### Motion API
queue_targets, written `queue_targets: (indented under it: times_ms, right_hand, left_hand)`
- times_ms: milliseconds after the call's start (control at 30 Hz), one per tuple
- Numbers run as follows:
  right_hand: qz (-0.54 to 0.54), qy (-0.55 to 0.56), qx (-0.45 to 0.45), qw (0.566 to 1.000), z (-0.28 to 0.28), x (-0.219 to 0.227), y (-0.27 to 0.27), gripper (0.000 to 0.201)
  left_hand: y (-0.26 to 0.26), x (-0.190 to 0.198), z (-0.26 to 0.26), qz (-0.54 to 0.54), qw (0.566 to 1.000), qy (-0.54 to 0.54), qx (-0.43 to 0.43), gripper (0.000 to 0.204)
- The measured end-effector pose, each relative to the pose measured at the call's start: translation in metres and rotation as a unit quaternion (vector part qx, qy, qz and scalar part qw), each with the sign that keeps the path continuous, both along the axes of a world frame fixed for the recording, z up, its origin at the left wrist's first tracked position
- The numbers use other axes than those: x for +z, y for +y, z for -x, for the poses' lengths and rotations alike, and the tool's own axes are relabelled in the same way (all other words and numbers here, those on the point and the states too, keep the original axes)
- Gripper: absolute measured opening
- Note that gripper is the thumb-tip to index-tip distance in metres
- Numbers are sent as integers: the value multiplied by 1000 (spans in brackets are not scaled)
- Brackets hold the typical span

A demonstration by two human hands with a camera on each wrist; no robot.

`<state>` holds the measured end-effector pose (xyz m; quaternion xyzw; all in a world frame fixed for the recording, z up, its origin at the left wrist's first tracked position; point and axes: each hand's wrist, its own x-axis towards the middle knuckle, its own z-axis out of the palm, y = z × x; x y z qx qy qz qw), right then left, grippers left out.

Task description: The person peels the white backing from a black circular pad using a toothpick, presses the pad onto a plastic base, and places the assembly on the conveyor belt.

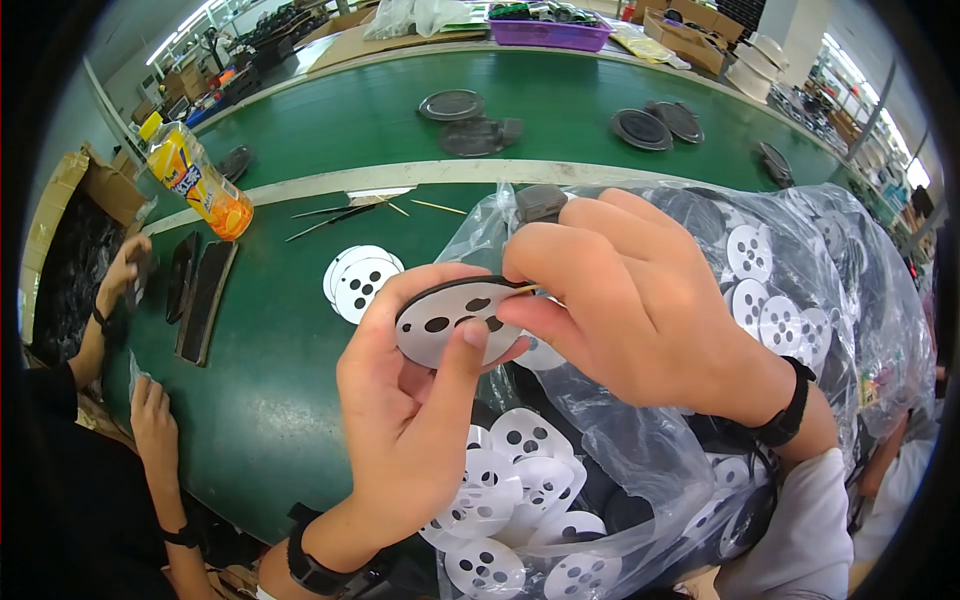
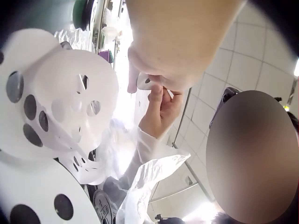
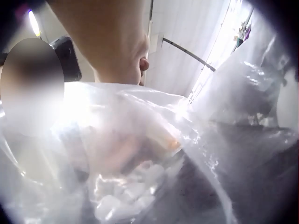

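Note:
Centre of the head view, my left hand (image 1: 410, 430) grips a round disc (image 1: 422, 345) by its edge, thumb over its white face. That face has several dark round holes, and a black rim shows along the top. My right hand (image 1: 640, 300) pinches a thin wooden stick (image 1: 524, 289) between thumb and forefinger, its tip right at the disc's upper right rim. In the left wrist view the right hand (image 2: 161, 109) appears beyond the left forearm, beside part of the disc (image 2: 145, 81). Clear plastic fills most of the right wrist view.
A clear plastic bag (image 1: 600, 400) with many white perforated discs (image 1: 485, 568) and black parts lies below and right. More white discs (image 1: 365, 288), tweezers (image 1: 330, 220), sticks (image 1: 437, 207) and a drink bottle (image 1: 200, 180) are on the green table (image 1: 270, 400). Another person's hands (image 1: 152, 420) are at left.

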<state>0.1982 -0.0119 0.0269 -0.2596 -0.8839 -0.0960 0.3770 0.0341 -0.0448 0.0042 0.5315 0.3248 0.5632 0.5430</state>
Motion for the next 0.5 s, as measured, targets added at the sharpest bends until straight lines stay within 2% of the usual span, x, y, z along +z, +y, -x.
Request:
queue_targets:
  times_ms: [67,267,367,433,500]
  right_hand:
    - [-49,32,17,998,3,-3,0,29]
    - [-44,21,31,998,3,-4,-2,29]
    - [-26,37,42,998,2,-7,1,29]
    - [-31,23,49,998,1,-6,2,30]
    - [-37,9,56,998,0,-6,2,30]
  left_hand:
    - [-2,0,-2,7,1000,-20,2,22]
    - [-10,-3,-3,47,998,-38,6,25]
    - [-12,0,-6,21,995,-95,-14,27]
    - [-13,3,-6,54,977,-196,-57,29]
    - [-12,7,-4,90,970,-215,-68,25]
